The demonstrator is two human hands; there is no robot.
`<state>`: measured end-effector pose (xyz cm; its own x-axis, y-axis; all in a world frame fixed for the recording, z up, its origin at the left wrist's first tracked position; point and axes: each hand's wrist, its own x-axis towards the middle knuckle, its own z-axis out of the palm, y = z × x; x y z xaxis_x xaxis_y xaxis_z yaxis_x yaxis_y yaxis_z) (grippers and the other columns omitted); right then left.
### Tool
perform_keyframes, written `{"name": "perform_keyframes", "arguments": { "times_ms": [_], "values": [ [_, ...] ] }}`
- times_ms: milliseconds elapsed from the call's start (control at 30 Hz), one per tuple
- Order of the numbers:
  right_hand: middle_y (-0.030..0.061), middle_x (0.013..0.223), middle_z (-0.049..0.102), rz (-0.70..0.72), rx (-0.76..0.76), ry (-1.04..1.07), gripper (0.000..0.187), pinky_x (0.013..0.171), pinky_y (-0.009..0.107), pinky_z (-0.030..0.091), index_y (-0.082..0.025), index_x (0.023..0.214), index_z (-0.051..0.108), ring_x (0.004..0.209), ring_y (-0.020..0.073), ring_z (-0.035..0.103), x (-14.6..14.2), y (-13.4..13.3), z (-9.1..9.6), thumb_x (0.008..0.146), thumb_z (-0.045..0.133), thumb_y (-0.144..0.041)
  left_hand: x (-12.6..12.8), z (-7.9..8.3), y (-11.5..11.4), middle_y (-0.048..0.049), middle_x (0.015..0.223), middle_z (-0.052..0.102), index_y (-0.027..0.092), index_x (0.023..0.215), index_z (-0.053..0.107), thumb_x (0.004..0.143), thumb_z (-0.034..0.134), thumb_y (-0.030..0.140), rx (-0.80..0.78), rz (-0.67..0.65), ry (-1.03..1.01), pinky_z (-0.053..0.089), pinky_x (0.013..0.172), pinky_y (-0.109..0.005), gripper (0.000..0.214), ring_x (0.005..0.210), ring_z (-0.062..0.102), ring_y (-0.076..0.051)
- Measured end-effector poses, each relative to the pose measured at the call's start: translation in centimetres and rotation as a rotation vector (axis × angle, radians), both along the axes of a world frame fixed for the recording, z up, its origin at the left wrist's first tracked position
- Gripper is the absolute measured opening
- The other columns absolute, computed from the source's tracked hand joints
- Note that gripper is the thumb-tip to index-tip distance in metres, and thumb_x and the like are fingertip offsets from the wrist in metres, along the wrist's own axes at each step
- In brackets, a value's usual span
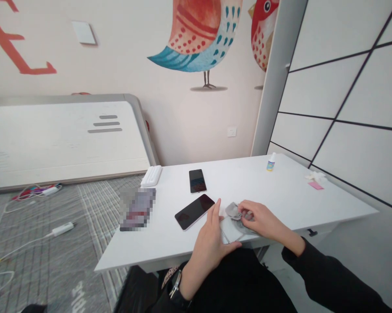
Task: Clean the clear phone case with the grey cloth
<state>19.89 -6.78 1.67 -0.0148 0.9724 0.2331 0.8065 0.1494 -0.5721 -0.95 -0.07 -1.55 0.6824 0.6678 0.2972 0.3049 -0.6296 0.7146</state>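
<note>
Near the table's front edge, my right hand (256, 217) pinches a crumpled grey cloth (232, 210) between thumb and fingertips. Part of the cloth is hidden under those fingers. Below it lies a pale, flat, squarish piece (229, 229) with a thin edge line; its exact kind I cannot make out. My left hand (212, 234) rests along the left side of this piece, fingers stretched out and thumb apart by its lower corner. Just beyond the left fingertips is a black-screened smartphone (194, 211), lying at an angle. A second smartphone (197, 181) lies farther back.
The white table (170, 243) also bears a white box-like item (151, 176), a blurred-out flat object (138, 209) at left, a small white-capped bottle (270, 162), and a pink slip (315, 185) beside white crumpled tissue (316, 176). Cables (46, 236) lie on the carpet.
</note>
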Motion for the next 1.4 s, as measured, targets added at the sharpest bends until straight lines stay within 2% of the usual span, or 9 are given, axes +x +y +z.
{"name": "perform_keyframes", "arguments": {
  "times_ms": [100,233,400,533,667,900,1100,1267,1400],
  "values": [
    [0.0052,0.110,0.066,-0.015,0.045,-0.119,0.017,0.076,0.028,0.048,-0.022,0.088,0.057,0.086,0.0190,0.063,1.6,-0.8,-0.4,0.077,0.056,-0.009,0.0,0.1,0.0,-0.0169,0.155,0.038,0.035,0.160,0.004,0.065,0.093,0.027,0.000,0.009,0.018,0.056,0.096,-0.044,0.131,0.121,0.063,-0.029],
    [0.0029,0.098,0.068,-0.027,0.038,-0.227,0.030,0.077,0.030,0.045,-0.023,0.103,0.062,0.086,0.0213,0.063,2.7,-0.8,-0.4,0.079,0.053,-0.007,-0.1,-0.1,0.1,-0.0128,0.139,0.054,0.031,0.161,0.009,0.066,0.093,0.030,0.005,0.000,0.065,0.050,0.104,-0.047,0.127,0.125,0.059,-0.031],
    [0.0041,0.099,0.071,0.031,0.023,-0.323,0.028,0.083,0.033,0.046,-0.023,0.100,0.069,0.094,0.0229,0.065,1.2,-0.7,0.6,0.086,0.050,-0.008,0.0,-0.1,0.0,-0.0131,0.135,0.058,0.025,0.161,0.013,0.068,0.091,0.030,0.028,-0.008,0.083,0.046,0.108,-0.048,0.121,0.125,0.057,-0.031],
    [0.0035,0.093,0.070,0.115,0.033,-0.212,0.009,0.084,0.032,0.047,-0.022,0.090,0.067,0.090,0.0222,0.065,-1.6,-1.0,0.7,0.091,0.059,-0.018,0.2,0.4,-0.1,-0.0109,0.127,0.061,0.022,0.159,0.023,0.066,0.091,0.033,0.095,0.023,0.087,0.044,0.108,-0.051,0.116,0.122,0.054,-0.033],
    [0.0024,0.106,0.072,0.250,0.036,-0.100,0.017,0.091,0.030,0.048,-0.024,0.107,0.069,0.100,0.0199,0.067,-1.6,-0.5,0.3,0.094,0.062,-0.016,0.1,0.6,0.0,-0.0103,0.126,0.062,0.022,0.158,0.025,0.068,0.089,0.033,0.080,0.020,0.086,0.046,0.105,-0.050,0.111,0.117,0.057,-0.031],
    [0.0078,0.101,0.067,0.001,0.073,-0.195,0.020,0.082,0.035,0.050,-0.022,0.094,0.075,0.092,0.0239,0.065,1.2,0.3,0.0,0.096,0.056,-0.016,0.2,0.4,-0.1,-0.0121,0.126,0.062,0.021,0.157,0.028,0.065,0.092,0.041,0.119,0.061,0.153,0.045,0.106,-0.051,0.114,0.119,0.057,-0.035],
    [-0.0005,0.099,0.074,0.197,0.046,-0.040,0.021,0.090,0.027,0.050,-0.026,0.089,0.075,0.096,0.0173,0.068,-1.4,0.1,-0.4,0.094,0.060,-0.013,0.4,0.2,-0.1,-0.0130,0.127,0.060,0.019,0.159,0.025,0.070,0.089,0.041,0.136,0.061,0.166,0.043,0.108,-0.053,0.111,0.123,0.054,-0.035],
    [0.0086,0.098,0.074,0.042,0.101,-0.031,0.021,0.087,0.036,0.051,-0.019,0.091,0.076,0.093,0.0243,0.068,0.4,1.8,-0.1,0.094,0.056,-0.014,1.0,0.2,-0.5,-0.0140,0.125,0.057,0.016,0.158,0.029,0.071,0.086,0.043,0.199,0.126,0.212,0.044,0.106,-0.053,0.108,0.120,0.053,-0.037],
    [0.0006,0.093,0.076,0.164,0.084,-0.016,0.016,0.086,0.027,0.052,-0.024,0.084,0.077,0.091,0.0182,0.071,-0.5,2.5,-0.5,0.089,0.067,-0.012,1.7,-0.1,-1.1,-0.0108,0.118,0.056,0.018,0.157,0.030,0.076,0.080,0.036,0.247,0.187,0.224,0.047,0.101,-0.050,0.097,0.113,0.054,-0.033]
  ]
}}
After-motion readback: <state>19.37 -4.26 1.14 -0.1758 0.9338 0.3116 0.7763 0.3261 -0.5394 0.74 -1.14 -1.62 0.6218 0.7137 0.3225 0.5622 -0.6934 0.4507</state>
